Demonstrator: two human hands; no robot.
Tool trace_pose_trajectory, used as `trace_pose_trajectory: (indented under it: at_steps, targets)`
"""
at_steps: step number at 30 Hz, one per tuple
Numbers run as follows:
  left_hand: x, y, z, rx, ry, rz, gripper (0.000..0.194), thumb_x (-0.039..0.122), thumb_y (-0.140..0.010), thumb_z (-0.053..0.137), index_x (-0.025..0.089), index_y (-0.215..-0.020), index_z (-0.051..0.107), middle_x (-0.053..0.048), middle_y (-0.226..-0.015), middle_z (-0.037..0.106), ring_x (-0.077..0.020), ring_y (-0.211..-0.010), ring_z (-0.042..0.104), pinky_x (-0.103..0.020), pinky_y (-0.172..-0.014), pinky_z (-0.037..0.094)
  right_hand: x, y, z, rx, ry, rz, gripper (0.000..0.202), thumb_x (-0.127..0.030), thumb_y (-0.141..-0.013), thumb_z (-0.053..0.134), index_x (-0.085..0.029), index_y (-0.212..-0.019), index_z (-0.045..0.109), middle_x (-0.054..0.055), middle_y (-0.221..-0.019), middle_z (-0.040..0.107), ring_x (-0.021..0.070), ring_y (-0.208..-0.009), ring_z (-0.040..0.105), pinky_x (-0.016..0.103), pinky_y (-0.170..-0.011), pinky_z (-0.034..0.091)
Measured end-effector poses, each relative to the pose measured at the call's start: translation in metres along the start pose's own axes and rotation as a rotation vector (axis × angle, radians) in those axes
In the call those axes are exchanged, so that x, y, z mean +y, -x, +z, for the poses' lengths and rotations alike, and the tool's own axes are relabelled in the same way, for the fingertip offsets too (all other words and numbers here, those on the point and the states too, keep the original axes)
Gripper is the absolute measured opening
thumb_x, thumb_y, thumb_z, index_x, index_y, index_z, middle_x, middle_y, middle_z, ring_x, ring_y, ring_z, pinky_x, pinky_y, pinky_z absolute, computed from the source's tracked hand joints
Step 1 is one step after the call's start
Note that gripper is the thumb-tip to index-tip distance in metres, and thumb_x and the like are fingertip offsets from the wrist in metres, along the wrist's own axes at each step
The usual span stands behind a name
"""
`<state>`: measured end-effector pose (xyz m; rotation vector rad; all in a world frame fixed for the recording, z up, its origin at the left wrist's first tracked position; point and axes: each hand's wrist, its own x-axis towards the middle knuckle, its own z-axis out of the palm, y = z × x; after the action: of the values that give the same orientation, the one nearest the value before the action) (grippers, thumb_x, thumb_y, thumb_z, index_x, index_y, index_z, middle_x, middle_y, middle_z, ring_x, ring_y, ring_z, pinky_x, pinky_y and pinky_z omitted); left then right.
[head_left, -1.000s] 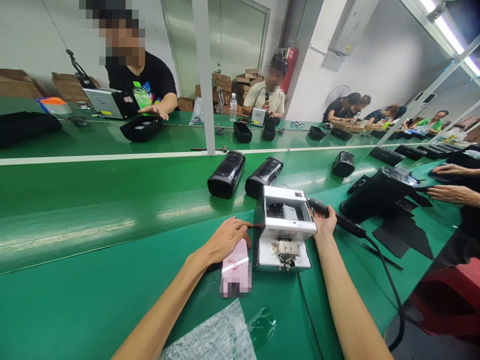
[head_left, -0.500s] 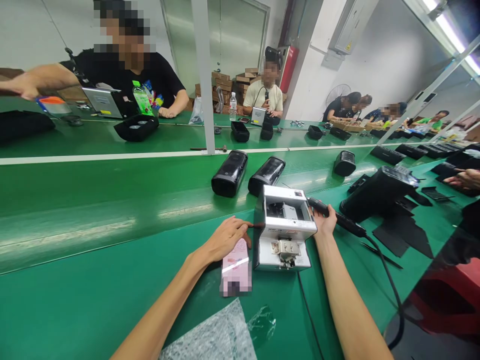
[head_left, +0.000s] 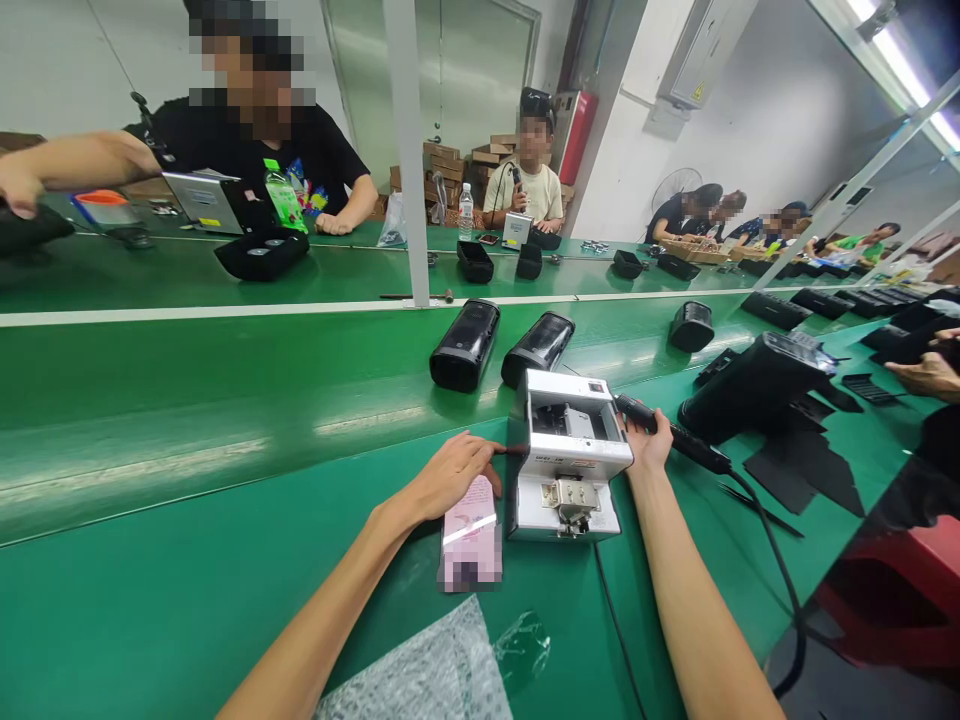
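In the middle of the green bench stands a small white metal machine (head_left: 576,457), with a recess in its top and a silver block on its front. My left hand (head_left: 455,474) lies to its left, fingers stretched out, the index fingertip at the machine's side wall. Under that hand is a pink phone (head_left: 471,540), its upper end partly covered. My right hand (head_left: 648,440) is at the machine's right side, wrapped round a black corded electric screwdriver (head_left: 686,443). Some fingers of the right hand are hidden behind the tool and machine.
Black speaker housings (head_left: 465,346) lie on the conveyor behind the machine. A large black housing (head_left: 757,385) and flat black sheets (head_left: 806,468) are at right. Bubble wrap (head_left: 431,668) lies in front, near a cable (head_left: 619,630). Co-workers sit across; another person's hand (head_left: 928,377) shows far right.
The housings behind the machine have shifted slightly right, and those on the far bench slightly left. A co-worker's hand at far left now touches a black housing. My hands stay in place.
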<state>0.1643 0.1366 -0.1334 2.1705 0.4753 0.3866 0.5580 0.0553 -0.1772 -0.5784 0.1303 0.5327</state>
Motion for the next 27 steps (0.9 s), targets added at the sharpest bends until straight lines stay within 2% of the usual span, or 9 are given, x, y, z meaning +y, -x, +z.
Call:
trace_pose_trajectory:
  at_steps: [17,22,27]
  targets:
    - [0.0018,0.0008,-0.0002,0.005,-0.025,0.010,0.038,0.052,-0.119,0.066,0.021,-0.105,0.081,-0.011,-0.139,0.077,-0.0318,-0.146,0.062,-0.063,-0.137,0.032,0.0007,-0.0002,-0.0008,0.001,-0.005,-0.001,0.021,-0.034,-0.125,0.078,-0.014,-0.124,0.071,0.012,-0.126,0.070,0.0303,-0.103,0.075,0.043,-0.087,0.073]
    - [0.0041,0.0018,0.0003,0.026,-0.037,0.019,0.036,0.051,-0.119,0.068,0.020,-0.106,0.081,-0.010,-0.138,0.077,-0.0323,-0.148,0.061,-0.065,-0.139,0.027,0.0012,-0.0033,-0.0025,-0.011,0.009,-0.008,0.022,-0.034,-0.125,0.078,-0.014,-0.124,0.071,0.011,-0.125,0.069,0.0297,-0.101,0.075,0.042,-0.085,0.073]
    - [0.0041,0.0019,0.0014,0.052,-0.045,0.027,0.033,0.050,-0.119,0.067,0.020,-0.111,0.080,-0.011,-0.137,0.077,-0.0324,-0.145,0.063,-0.064,-0.136,0.035,-0.0001,-0.0040,-0.0023,-0.006,0.002,0.002,0.022,-0.035,-0.125,0.078,-0.014,-0.124,0.071,0.011,-0.125,0.070,0.0299,-0.102,0.075,0.042,-0.086,0.073]
